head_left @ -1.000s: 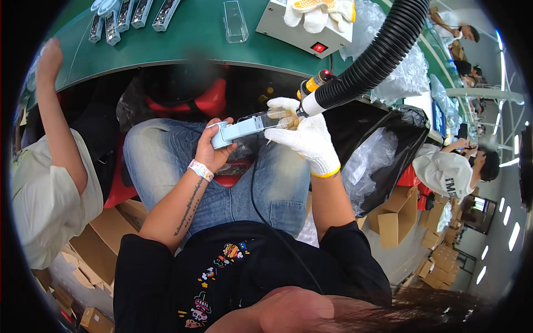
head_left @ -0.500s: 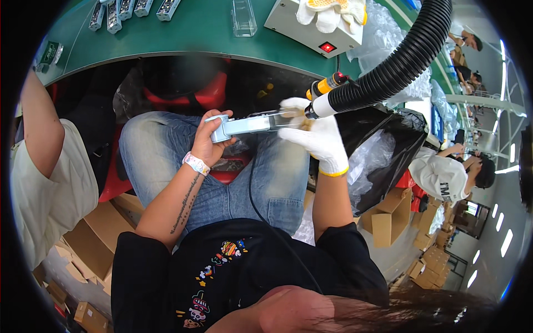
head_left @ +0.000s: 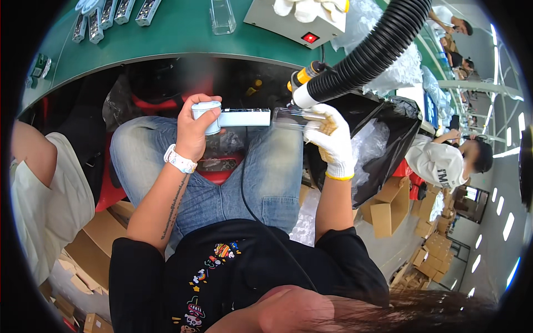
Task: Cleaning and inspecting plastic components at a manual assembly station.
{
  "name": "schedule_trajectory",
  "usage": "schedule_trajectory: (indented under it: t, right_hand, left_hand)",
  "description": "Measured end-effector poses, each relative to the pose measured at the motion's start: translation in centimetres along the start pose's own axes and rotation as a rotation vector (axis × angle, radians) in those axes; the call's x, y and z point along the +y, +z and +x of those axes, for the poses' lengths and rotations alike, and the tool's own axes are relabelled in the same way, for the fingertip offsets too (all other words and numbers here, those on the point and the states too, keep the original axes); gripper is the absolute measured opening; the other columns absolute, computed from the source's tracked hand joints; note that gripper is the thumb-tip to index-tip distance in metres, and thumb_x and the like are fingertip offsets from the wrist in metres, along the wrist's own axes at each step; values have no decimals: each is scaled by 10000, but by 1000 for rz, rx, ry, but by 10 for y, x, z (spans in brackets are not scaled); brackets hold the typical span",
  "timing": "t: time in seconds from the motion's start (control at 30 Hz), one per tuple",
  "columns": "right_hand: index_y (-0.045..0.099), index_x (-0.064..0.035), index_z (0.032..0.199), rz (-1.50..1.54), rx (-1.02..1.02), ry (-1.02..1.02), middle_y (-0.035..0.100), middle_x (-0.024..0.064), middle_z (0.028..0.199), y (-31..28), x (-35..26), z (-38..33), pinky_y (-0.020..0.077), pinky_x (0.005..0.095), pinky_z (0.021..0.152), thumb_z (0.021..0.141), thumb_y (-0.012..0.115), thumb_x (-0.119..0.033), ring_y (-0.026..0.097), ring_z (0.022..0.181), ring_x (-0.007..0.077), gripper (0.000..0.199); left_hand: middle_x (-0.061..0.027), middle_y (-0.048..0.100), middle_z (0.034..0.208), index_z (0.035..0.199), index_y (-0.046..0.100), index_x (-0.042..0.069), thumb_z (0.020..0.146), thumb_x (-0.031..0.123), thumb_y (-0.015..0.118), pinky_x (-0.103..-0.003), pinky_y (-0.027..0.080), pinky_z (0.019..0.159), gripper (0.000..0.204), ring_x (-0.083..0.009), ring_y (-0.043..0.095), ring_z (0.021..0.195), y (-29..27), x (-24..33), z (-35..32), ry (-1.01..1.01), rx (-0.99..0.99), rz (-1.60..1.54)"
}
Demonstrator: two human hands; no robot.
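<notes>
Over my lap, my bare left hand [head_left: 190,129] grips the rounded end of a light blue handheld device [head_left: 246,117], which lies level and points right. Dark parts show along its upper edge. My right hand [head_left: 336,145], in a white glove with yellowish fingertips, pinches a clear plastic cover [head_left: 288,119] by its far end. The cover is in line with the device's straight end; whether they touch or overlap slightly I cannot tell. Just above the cover sits the white nozzle [head_left: 304,96] of a black corrugated hose [head_left: 373,49], beside a yellow-and-black cylinder [head_left: 304,75].
On the green table [head_left: 166,41] lie several similar light blue devices [head_left: 125,10], another clear cover [head_left: 222,18] and a grey box [head_left: 294,21] with a lit red switch and gloves on top. A black bag [head_left: 388,122] holds clear plastic at right. A person's arm [head_left: 36,150] is at left.
The device has turned level and moved left with my left hand. The clear cover, earlier over or against its end, now extends further out to the right. The whole view has shifted slightly.
</notes>
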State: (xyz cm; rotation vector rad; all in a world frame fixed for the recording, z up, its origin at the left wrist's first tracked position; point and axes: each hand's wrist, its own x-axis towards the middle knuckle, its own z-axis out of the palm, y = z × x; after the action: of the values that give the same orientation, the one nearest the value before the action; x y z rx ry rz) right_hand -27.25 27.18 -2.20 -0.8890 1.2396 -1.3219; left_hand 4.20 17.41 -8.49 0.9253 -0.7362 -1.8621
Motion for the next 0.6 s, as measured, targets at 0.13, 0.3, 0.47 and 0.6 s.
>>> schedule_trajectory:
  t: [0.13, 0.3, 0.47, 0.6]
  right_hand:
    - [608, 8, 1303, 42, -29, 15, 697, 163, 1197, 4, 1, -1, 578, 295, 761, 743, 835, 52, 680, 941, 175, 606]
    - [608, -5, 1306, 61, 13, 10, 696, 161, 1204, 0, 5, -1, 584, 295, 769, 753, 822, 55, 682, 944, 175, 596]
    - [608, -13, 1305, 61, 14, -18, 695, 157, 1205, 1, 7, -6, 586, 284, 746, 768, 806, 54, 689, 901, 169, 576]
    - [590, -17, 1326, 23, -21, -5, 690, 185, 1214, -6, 11, -10, 598, 294, 725, 779, 818, 19, 698, 879, 181, 594]
  left_hand:
    - [-128, 646, 1301, 1174, 556, 110, 920, 109, 733, -351, 649, 681, 310, -192, 696, 972, 10, 9, 2, 42, -36, 109]
    - [-118, 671, 1259, 1154, 570, 89, 894, 76, 759, -335, 637, 661, 322, -183, 695, 933, 14, 15, 4, 4, -38, 93]
    - [-114, 667, 1279, 1169, 565, 106, 918, 111, 738, -335, 641, 657, 305, -177, 700, 934, 19, 19, 4, 19, -66, 153]
    - [-109, 682, 1242, 1149, 581, 90, 902, 100, 754, -337, 636, 649, 301, -178, 700, 926, 21, 26, -1, 40, -47, 150]
